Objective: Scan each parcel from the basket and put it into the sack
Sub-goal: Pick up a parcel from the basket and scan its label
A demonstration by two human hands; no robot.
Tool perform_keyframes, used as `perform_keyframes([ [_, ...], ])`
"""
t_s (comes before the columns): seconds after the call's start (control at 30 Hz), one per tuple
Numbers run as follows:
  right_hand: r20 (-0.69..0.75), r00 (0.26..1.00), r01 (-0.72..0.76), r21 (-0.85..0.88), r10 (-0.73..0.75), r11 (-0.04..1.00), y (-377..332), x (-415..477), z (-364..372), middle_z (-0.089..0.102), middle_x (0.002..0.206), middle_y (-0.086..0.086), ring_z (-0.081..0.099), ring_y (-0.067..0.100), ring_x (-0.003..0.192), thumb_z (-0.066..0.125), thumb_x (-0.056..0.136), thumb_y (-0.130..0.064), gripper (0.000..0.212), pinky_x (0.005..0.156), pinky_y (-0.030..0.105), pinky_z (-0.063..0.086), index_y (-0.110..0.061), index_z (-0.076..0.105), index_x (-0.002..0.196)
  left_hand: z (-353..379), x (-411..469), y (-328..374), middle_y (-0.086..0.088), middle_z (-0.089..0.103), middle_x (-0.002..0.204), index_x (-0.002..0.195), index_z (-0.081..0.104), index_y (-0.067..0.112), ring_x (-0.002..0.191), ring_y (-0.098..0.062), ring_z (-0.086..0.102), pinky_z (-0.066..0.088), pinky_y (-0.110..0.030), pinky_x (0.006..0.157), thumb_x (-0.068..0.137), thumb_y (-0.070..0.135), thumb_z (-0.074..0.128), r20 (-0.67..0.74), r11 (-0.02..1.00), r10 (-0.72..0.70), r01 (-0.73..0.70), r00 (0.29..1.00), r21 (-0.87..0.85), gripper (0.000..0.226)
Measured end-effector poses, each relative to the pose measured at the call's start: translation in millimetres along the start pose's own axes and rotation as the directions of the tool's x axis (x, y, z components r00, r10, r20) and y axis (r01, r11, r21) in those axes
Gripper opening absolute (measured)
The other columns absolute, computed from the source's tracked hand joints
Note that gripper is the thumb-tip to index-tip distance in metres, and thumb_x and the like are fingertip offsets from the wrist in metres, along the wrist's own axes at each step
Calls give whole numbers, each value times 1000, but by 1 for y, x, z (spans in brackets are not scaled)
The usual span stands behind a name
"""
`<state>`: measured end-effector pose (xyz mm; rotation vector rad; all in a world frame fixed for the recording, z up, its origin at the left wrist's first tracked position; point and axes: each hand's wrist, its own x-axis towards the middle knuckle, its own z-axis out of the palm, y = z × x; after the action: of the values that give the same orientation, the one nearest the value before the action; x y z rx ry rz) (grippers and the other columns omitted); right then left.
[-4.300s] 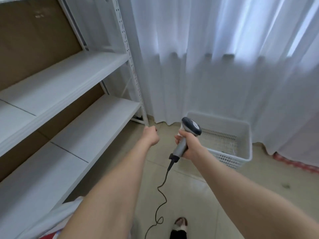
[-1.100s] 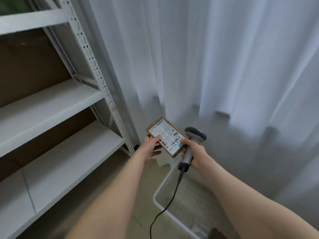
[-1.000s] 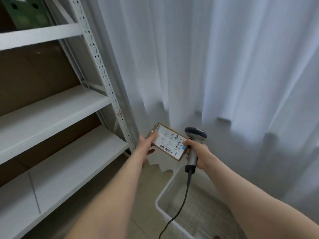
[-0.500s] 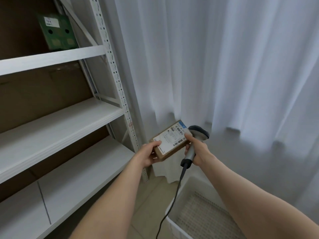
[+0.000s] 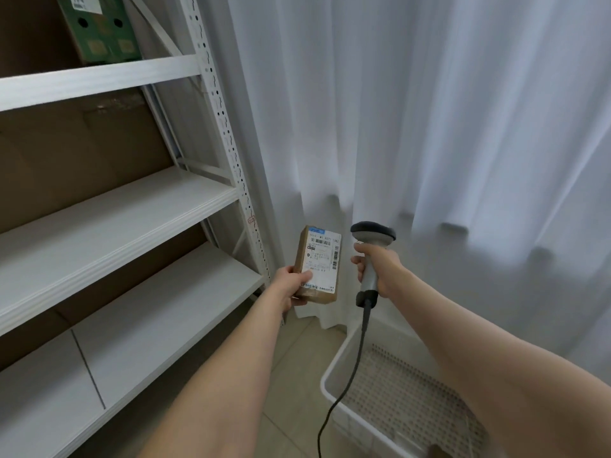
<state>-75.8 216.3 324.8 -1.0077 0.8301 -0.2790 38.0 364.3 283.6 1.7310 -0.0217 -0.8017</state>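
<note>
Parcel [image 5: 320, 259], a small brown box with its white label facing the camera, is held upright in the air by the left grip [image 5: 292, 285] at its lower left corner. Just beside it, not touching, the right grip [image 5: 380, 271] wraps the scanner [image 5: 373, 233] handle. The white basket [image 5: 332, 371] lies below and shelves [image 5: 132, 213] stand to the left.

parcel [image 5: 319, 264] label, print too small to read

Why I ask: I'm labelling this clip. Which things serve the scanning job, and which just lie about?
Job: parcel in left hand, scanner in right hand, basket on floor.
Lying about: shelves, green box, curtain.
</note>
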Motion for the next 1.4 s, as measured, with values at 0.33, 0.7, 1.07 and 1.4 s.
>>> perform_keyframes([
  [0.33, 205, 974, -50, -227, 98, 973, 6, -17, 16, 54, 61, 4, 45, 13, 48, 59, 92, -14, 9, 45, 22, 44, -6, 58, 96, 2, 10, -20, -15, 63, 119, 94, 47, 11, 107, -33, 63, 53, -52, 87, 92, 7, 58, -129, 995, -66, 55, 990, -82, 12],
  [0.7, 219, 969, -48, -280, 112, 959, 5, -26, 28, 53, 58, 2, 45, 12, 48, 55, 91, -11, 4, 49, 22, 43, -8, 56, 88, -3, 7, -28, -18, 61, 122, 122, 52, 1, 105, -35, 62, 55, -51, 77, 92, 7, 58, -169, 995, -87, 79, 982, -55, 31],
  [1.07, 210, 971, -28, -380, 116, 925, 8, -32, 41, 52, 61, 3, 45, 11, 47, 56, 89, -10, 2, 46, 21, 44, -9, 55, 90, -13, 7, -35, -17, 59, 125, 124, 50, 2, 111, -35, 59, 54, -52, 80, 93, 8, 57, -163, 990, -117, 103, 980, -93, 32],
  [1.4, 167, 980, -41, -363, 109, 931, 19, -31, 55, 60, 68, 6, 48, 11, 48, 59, 91, -13, 10, 47, 21, 46, -7, 59, 99, -27, 2, -38, -16, 60, 124, 125, 48, 4, 109, -33, 61, 56, -44, 69, 94, 12, 58, -145, 987, -120, 103, 982, -122, 34],
])
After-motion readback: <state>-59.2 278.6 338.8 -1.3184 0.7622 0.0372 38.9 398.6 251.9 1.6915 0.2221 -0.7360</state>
